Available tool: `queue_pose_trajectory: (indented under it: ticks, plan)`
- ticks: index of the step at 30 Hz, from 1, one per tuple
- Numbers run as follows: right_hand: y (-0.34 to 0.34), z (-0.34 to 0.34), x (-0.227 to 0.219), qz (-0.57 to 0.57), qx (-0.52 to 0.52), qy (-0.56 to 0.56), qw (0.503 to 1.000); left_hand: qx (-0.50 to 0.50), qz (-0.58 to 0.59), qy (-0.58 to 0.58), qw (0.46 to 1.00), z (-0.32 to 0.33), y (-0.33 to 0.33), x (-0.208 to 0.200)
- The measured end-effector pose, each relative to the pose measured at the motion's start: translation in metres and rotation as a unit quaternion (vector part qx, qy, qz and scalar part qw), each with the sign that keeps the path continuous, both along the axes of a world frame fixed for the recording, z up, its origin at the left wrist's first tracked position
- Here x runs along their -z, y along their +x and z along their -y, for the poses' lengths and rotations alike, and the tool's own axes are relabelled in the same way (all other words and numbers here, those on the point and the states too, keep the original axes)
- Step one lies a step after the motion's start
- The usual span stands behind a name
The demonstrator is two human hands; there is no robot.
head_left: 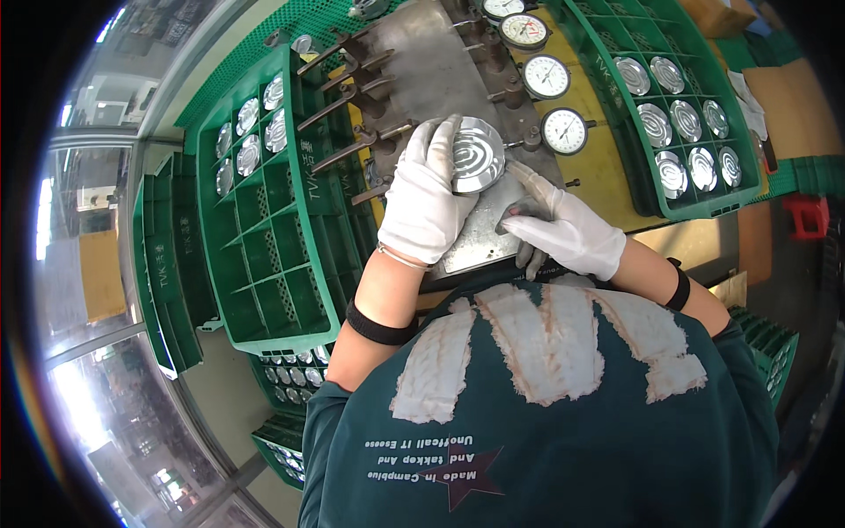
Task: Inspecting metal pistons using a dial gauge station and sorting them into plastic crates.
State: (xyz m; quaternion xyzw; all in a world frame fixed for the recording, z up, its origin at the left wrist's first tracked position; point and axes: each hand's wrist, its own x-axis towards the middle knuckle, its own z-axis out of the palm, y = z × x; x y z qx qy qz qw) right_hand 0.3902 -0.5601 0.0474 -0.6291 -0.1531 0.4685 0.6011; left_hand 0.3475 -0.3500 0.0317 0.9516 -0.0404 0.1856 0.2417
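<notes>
My left hand (425, 195), in a white glove, is closed around the side of a shiny metal piston (478, 157). Curved grooves mark the piston's round face, which is turned up toward me. Below it lies the near end of a grey metal plate (480, 236). My right hand (563, 224), also gloved in white, is just right of the piston. Its thumb and forefinger are spread with nothing visible between them, while the other fingers bend down over the plate's near edge. Whether the right forefinger touches the piston I cannot tell.
Several dial gauges (563, 131) line the plate's right side; metal rods on clamps (348, 157) stick out on its left. A green divided crate (255, 304) at left and another green crate (647, 167) at right hold pistons in some compartments. Windows (97, 255) stand far left.
</notes>
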Motion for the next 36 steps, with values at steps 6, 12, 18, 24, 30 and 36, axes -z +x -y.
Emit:
queue_pose_trajectory:
  ticks: [6,12,18,24,30,36]
  plan:
    - [0.002,-0.001,-0.001,0.006,-0.005,0.012,1.000,-0.004,0.004,-0.002,1.000,0.003,0.002,-0.001]
    - [0.002,-0.003,-0.001,-0.004,-0.015,-0.017,1.000,-0.014,0.012,0.003,1.000,0.003,0.001,0.003]
    - [0.004,-0.003,0.002,0.015,-0.012,-0.012,1.000,-0.022,0.008,0.003,1.000,0.007,0.004,0.000]
    - [0.016,0.009,-0.003,-0.043,-0.069,0.007,0.997,-0.019,0.026,0.001,0.999,0.016,-0.002,-0.020]
    - [0.016,0.029,-0.021,-0.198,0.005,0.171,0.965,0.153,0.015,-0.138,0.979,0.048,-0.013,-0.090]
    - [0.120,0.100,-0.034,-0.040,0.152,0.268,0.950,-0.013,0.005,-0.080,0.997,0.018,-0.048,-0.081]
